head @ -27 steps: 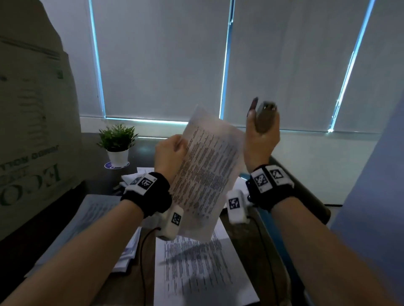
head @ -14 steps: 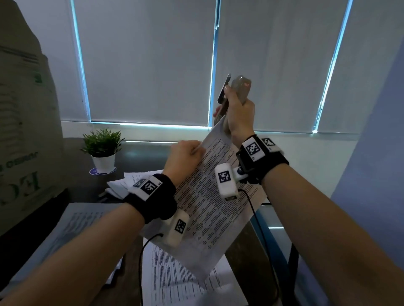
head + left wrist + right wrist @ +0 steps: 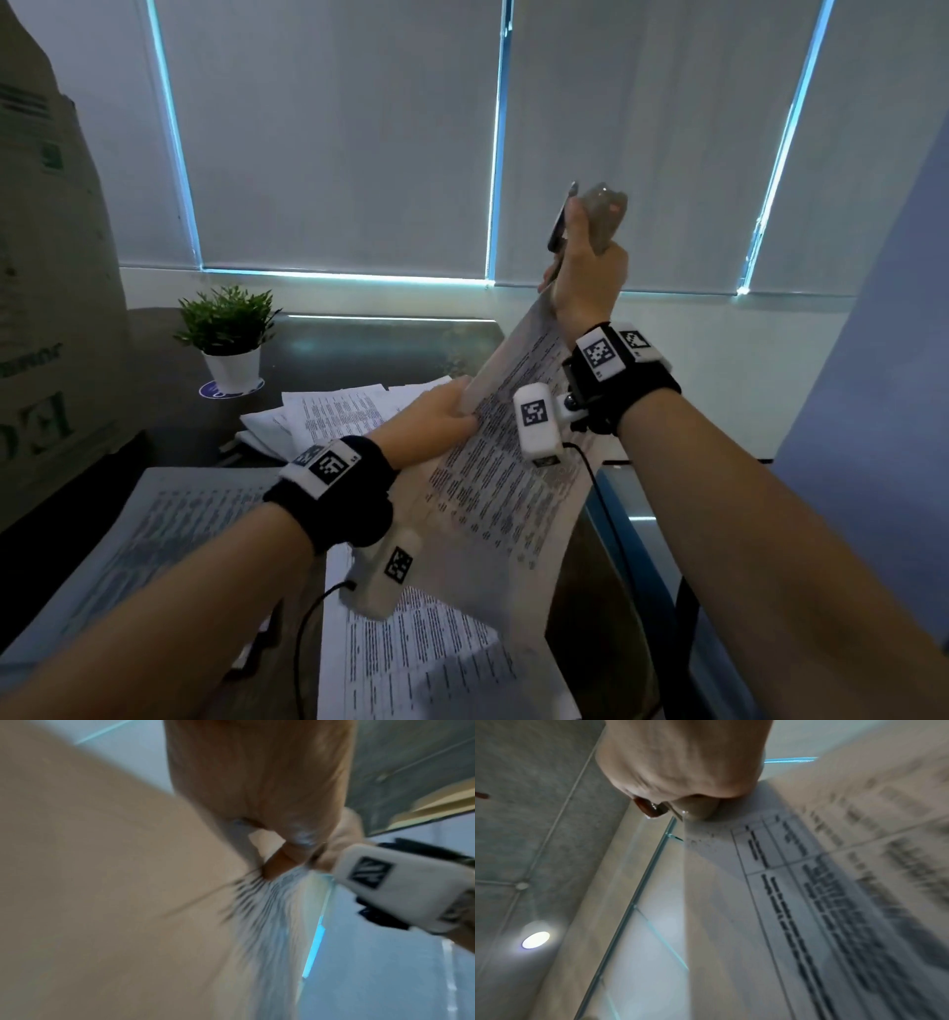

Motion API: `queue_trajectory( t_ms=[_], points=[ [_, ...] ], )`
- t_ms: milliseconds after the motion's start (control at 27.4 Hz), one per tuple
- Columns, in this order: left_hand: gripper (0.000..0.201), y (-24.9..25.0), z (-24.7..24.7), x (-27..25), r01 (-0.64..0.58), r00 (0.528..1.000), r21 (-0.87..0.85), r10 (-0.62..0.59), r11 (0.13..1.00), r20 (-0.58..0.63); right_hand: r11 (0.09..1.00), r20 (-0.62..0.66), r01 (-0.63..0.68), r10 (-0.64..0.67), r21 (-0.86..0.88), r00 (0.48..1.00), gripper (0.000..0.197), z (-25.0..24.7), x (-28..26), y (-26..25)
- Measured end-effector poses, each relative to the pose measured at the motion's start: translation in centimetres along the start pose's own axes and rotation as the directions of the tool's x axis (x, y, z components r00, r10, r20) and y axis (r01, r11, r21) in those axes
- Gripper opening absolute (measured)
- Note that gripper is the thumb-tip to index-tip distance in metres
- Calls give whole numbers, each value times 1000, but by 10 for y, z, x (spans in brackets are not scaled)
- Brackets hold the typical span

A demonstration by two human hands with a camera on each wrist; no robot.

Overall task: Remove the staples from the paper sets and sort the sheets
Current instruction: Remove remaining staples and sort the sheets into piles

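Note:
A printed paper set (image 3: 503, 483) hangs tilted in the air above the desk. My left hand (image 3: 436, 419) pinches its left edge partway up. My right hand (image 3: 585, 277) grips a stapler (image 3: 595, 216) held upright, its lower end at the set's top corner. In the right wrist view, the printed sheet (image 3: 808, 882) runs away from my curled fingers (image 3: 693, 805), and a metal tip (image 3: 675, 813) meets the paper's corner. The left wrist view is blurred; fingers (image 3: 282, 821) press on paper (image 3: 102, 882). Whether a staple is still in the corner is hidden.
Loose printed sheets (image 3: 426, 663) lie on the dark desk (image 3: 359, 349) below my hands. Another stack (image 3: 169, 524) lies at the left and a messy pile (image 3: 328, 411) behind it. A small potted plant (image 3: 228, 334) and a cardboard box (image 3: 46, 308) stand at the far left.
The paper set has tipped from upright to slanting toward the right. My right hand with the stapler came in to the set's top corner. The view shifted slightly.

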State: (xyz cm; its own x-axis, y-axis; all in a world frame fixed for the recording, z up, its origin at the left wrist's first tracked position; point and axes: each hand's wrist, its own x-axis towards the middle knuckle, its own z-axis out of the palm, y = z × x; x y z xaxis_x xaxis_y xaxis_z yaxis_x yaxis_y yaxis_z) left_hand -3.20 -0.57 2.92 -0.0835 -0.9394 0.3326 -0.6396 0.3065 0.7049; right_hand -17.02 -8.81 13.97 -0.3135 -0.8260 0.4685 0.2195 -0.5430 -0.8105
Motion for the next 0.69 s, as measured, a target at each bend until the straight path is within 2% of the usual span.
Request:
queue_trajectory(
  t_ms=[37,73,146,219,256,292,329,402,475,512,585,621,695],
  points=[
    [11,-19,2,0,108,994,-48,-108,993,-1,1000,-45,12,-11,25,999,41,-5,2,7],
    [8,-36,2,2,205,976,-109,-212,973,-55,999,-100,21,-16,43,995,41,-13,3,17],
    [19,-68,3,9,367,912,-182,-392,912,-121,995,-199,-21,39,94,979,35,-29,1,39],
    [25,-81,5,16,557,818,-87,-564,826,-110,973,-203,-156,189,169,961,30,-46,-8,69],
    [24,-88,7,23,609,784,-18,-605,793,-139,955,-194,-241,273,173,942,31,-54,-15,88],
    [24,-93,9,32,618,775,1,-609,786,-171,935,-186,-319,345,154,920,34,-62,-23,104],
    [24,-97,10,43,627,767,-50,-627,778,-138,914,-183,-385,403,126,897,36,-68,-30,122],
    [26,-109,12,65,584,762,-351,-643,732,-72,869,-153,-484,495,105,855,39,-74,-47,145],
    [28,-112,15,80,513,734,-633,-679,579,-27,812,-115,-573,584,113,804,43,-73,-59,159],
    [27,-114,17,82,477,711,-710,-702,518,-35,780,-99,-614,625,119,775,43,-71,-65,161],
    [27,-112,16,70,477,660,-741,-750,472,-53,715,-59,-687,697,133,714,42,-64,-76,167],
    [25,-117,14,61,520,639,-698,-766,493,-65,671,-17,-727,737,146,676,42,-60,-83,171],
    [23,-134,5,37,627,630,-530,-772,571,-87,568,100,-802,801,183,590,47,-49,-99,181]
  ],
)
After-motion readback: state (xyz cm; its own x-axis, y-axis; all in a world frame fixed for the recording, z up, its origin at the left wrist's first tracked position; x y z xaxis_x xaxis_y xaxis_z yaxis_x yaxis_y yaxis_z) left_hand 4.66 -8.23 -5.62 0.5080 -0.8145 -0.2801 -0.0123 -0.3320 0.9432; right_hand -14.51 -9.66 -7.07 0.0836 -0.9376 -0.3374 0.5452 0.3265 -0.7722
